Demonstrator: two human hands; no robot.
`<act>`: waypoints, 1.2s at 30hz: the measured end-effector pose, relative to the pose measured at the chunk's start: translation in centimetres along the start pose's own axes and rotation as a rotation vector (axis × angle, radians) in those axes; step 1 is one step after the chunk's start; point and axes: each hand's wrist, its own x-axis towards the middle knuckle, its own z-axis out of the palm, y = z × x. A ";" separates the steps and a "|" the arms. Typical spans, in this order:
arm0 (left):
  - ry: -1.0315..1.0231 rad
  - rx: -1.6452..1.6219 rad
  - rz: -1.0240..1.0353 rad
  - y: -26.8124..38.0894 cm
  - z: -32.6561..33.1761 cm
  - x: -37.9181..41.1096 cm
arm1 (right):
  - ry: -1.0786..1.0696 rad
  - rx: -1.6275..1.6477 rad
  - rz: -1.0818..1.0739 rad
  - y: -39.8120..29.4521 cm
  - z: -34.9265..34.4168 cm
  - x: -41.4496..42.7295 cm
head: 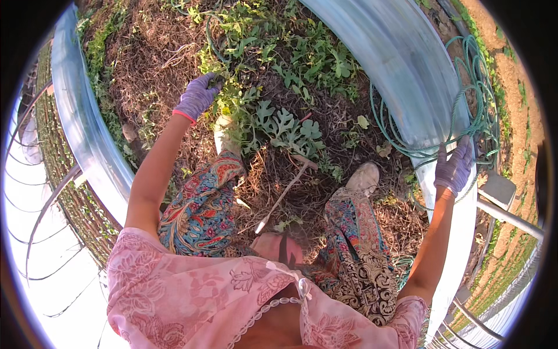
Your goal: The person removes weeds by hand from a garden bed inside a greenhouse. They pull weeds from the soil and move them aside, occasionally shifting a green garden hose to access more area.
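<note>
My left hand [199, 97], in a purple glove with a pink cuff, reaches into green leafy plants [231, 94] above my left shoe; its fingers are curled at the stems, and whether they grip any is hidden. In a purple glove too, my right hand [454, 165] rests on the edge of a pale plastic film strip [409, 78], its fingertips touching a green rope [473, 126] looped over the film. Between my feet, a small long-handled tool [283, 195] lies on dry roots, beside a plant with grey-green lobed leaves [283, 124].
A second film strip [78, 109] curves along the left. Weeds [314, 61] and dry stems cover the soil ahead. Metal hoops and a pipe [508, 216] stand outside the strips. My shoes [364, 178] are on the ground, with a pink object [279, 248] between my legs.
</note>
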 end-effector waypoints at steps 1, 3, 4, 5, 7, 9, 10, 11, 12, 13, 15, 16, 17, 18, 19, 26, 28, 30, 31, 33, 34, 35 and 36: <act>0.036 0.002 0.047 0.2 -0.2 0.0 | 0.124 0.075 -0.041 -2.1 0.2 -1.0; 0.104 0.003 0.146 0.6 -0.8 0.3 | 0.116 0.166 -0.250 -5.7 0.7 -2.9; 0.114 -0.011 0.194 1.9 -1.1 0.4 | 0.077 0.182 -0.298 -6.9 1.0 -3.7; 0.122 -0.036 0.243 2.9 -1.1 0.4 | 0.037 0.200 -0.346 -7.6 1.7 -4.3; 0.138 -0.085 0.338 4.8 -1.1 0.4 | -0.075 0.101 -0.501 -7.5 5.4 -5.3; 0.047 -0.022 0.396 5.8 -1.2 0.4 | -0.205 0.002 -0.529 -6.8 7.4 -4.9; 0.035 0.022 0.426 5.8 -1.1 0.4 | -0.274 -0.047 -0.477 -6.4 7.9 -4.5; 0.022 0.065 0.458 5.7 -0.8 0.5 | -0.343 -0.097 -0.423 -6.2 8.5 -4.2; 0.066 0.071 0.512 5.0 -0.3 0.6 | -0.557 -0.166 -0.350 -6.6 7.7 -3.1; 0.023 0.053 0.469 5.1 -0.1 0.6 | -0.744 -0.173 -0.250 -6.8 7.3 -2.6; -0.062 0.017 0.385 5.3 0.2 0.1 | -1.106 -0.180 -0.033 -7.0 6.8 -1.8; -0.066 -0.045 0.398 5.2 0.4 0.1 | -0.966 -0.148 -0.047 -6.5 6.8 -3.0; -0.065 -0.052 0.421 5.4 0.3 0.2 | -1.008 0.062 -0.067 -5.9 6.4 -3.2; -0.070 -0.058 0.441 5.4 0.4 0.1 | -1.046 0.275 -0.087 -5.5 5.6 -3.4; -0.065 -0.058 0.447 5.1 0.4 0.0 | -1.075 0.496 -0.125 -5.7 4.2 -3.0; -0.047 -0.064 0.309 2.9 0.8 1.0 | -0.018 1.734 0.084 3.3 -12.5 0.5; -0.036 -0.028 0.328 2.7 0.8 1.0 | 0.108 2.019 0.039 6.1 -14.5 1.3; -0.033 -0.051 0.304 1.5 1.0 1.3 | 0.156 2.274 -0.088 7.5 -15.8 2.7; -0.038 -0.069 0.305 1.3 1.2 1.4 | 0.220 2.190 0.034 11.4 -14.2 4.4; -0.044 -0.099 0.316 1.7 1.5 1.4 | 0.418 1.868 0.402 16.0 -10.4 8.0; -0.047 -0.117 0.322 2.0 1.5 1.4 | 0.505 1.617 0.659 16.7 -8.6 9.9; -0.061 -0.115 0.303 2.3 1.7 1.6 | 0.624 1.288 0.853 15.2 -6.9 11.0; -0.068 -0.106 0.271 2.4 1.7 1.5 | 0.394 0.856 0.902 13.6 -5.7 11.6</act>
